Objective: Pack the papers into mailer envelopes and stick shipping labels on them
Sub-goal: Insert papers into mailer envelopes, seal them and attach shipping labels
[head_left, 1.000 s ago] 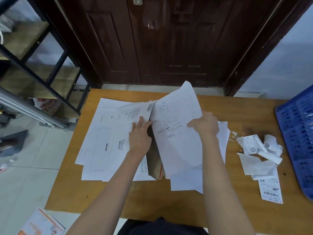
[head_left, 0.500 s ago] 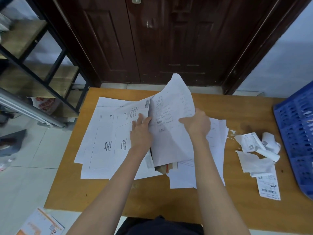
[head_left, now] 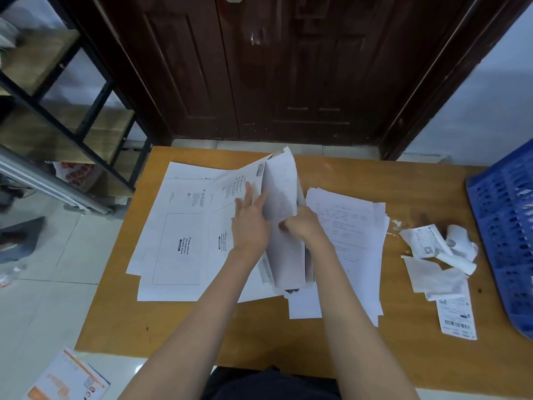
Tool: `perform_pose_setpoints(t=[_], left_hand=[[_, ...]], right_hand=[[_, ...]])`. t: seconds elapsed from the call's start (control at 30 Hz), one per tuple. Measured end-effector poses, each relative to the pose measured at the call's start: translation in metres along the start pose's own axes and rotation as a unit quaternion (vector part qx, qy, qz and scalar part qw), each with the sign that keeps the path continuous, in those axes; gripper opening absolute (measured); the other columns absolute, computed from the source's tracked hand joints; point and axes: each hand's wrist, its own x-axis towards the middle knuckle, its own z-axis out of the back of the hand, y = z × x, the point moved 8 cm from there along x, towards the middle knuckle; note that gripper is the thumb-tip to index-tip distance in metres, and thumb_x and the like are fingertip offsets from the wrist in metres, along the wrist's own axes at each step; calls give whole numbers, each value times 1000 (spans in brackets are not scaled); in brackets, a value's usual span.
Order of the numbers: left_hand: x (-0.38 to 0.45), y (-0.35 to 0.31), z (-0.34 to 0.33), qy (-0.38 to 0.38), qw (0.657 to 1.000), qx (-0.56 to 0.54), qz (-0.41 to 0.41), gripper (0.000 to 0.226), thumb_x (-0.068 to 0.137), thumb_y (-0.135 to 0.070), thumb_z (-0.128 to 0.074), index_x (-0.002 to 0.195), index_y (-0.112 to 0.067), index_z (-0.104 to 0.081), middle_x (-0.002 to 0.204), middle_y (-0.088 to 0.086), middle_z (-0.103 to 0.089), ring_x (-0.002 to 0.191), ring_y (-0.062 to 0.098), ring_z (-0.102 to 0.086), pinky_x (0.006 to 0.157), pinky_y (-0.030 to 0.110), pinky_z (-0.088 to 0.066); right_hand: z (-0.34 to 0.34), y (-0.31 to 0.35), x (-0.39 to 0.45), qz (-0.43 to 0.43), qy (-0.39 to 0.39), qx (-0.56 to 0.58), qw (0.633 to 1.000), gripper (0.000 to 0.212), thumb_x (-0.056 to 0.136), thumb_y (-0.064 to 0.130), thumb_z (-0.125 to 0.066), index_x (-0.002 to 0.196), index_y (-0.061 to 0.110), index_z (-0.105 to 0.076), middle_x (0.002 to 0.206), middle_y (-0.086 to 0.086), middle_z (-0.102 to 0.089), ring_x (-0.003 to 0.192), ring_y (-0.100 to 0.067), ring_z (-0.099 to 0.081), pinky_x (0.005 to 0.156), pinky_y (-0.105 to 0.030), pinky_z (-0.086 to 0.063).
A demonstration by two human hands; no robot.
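A stack of white mailer envelopes lies on the left half of the wooden table. The top envelope is lifted open at its right edge. My left hand presses straight fingers against that raised side. My right hand grips a white paper sheet that stands on edge inside the envelope's opening. More loose papers lie in a pile just right of my hands. A printed shipping label lies flat at the right.
Crumpled label backings lie near the label. A blue plastic crate stands at the table's right edge. A dark door is behind the table and a metal shelf rack stands left. An orange printed packet lies on the floor.
My right hand has swung the sheet from lying open and flat to standing on edge and moved it left into the envelope's opening. My left hand has raised the envelope's side.
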Motion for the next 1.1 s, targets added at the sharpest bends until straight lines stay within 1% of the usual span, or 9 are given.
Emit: perform_pose_setpoints(t=[0.33,0.47,0.6,0.67,0.77,0.83,0.93,1.03,1.1], left_hand=[[-7,-15,-2,-8,999,-51,-16,70,87,8,-42,147,-26,-34,158,-9,-21,144,29,-23,104,50,-40],[-4,-9,4,-26,996,-83,3,66,89,6,-44,146,-26,-36,157,-9,-24,143,27,-27,108,45,-40],[7,-1,9,-24,998,-58,13,61,96,-12,-47,151,-24,-23,160,-2,-16,143,33,-23,105,38,-39],[11,3,10,-14,998,-60,25,65,97,-13,-47,153,-21,-15,161,-1,-7,145,35,-16,104,38,-38],[17,8,17,-19,995,-69,63,71,96,-15,-49,153,-14,-8,161,3,2,144,37,-11,108,45,-32],[22,11,18,-12,992,-69,103,74,97,-19,-49,153,-11,-2,160,5,8,144,39,-7,112,51,-25],[31,12,20,2,981,-105,161,78,97,-24,-51,153,-12,1,159,5,12,142,42,-5,110,54,-28],[37,9,22,6,975,-111,191,79,95,-31,-52,153,-15,0,158,9,14,139,43,-11,105,46,-31],[37,6,21,15,977,-101,185,82,94,-36,-52,154,-20,2,157,10,19,138,45,-13,103,44,-33]], right_hand=[[-35,2,5,10,50,-31,998,25,99,14,-40,105,2,-61,109,-18,-65,90,-28,-58,70,-28,-41],[-37,-3,10,6,53,-27,998,25,95,17,-46,110,1,-60,103,-17,-65,89,-28,-60,76,-36,-49],[5,1,7,78,-187,124,972,34,85,18,-64,116,10,-54,113,-1,-56,98,-17,-57,75,-26,-42],[34,4,-3,99,-311,103,940,34,84,19,-66,115,12,-55,117,-2,-49,104,-16,-52,72,-23,-38],[61,-5,-13,71,-405,72,908,42,81,35,-69,116,15,-55,121,-1,-47,111,-16,-44,80,-24,-37],[59,-19,-10,52,-360,147,920,54,78,47,-70,121,20,-51,124,3,-46,112,-13,-45,85,-27,-40],[29,-34,-5,43,-144,349,925,50,82,47,-68,124,30,-46,119,11,-53,109,-5,-52,80,-20,-43],[0,-43,-9,65,20,370,927,34,83,30,-72,114,34,-57,106,18,-66,98,1,-61,71,-13,-47],[-13,-56,-6,35,30,358,933,42,78,17,-77,117,21,-61,107,5,-69,94,-10,-66,63,-15,-50]])
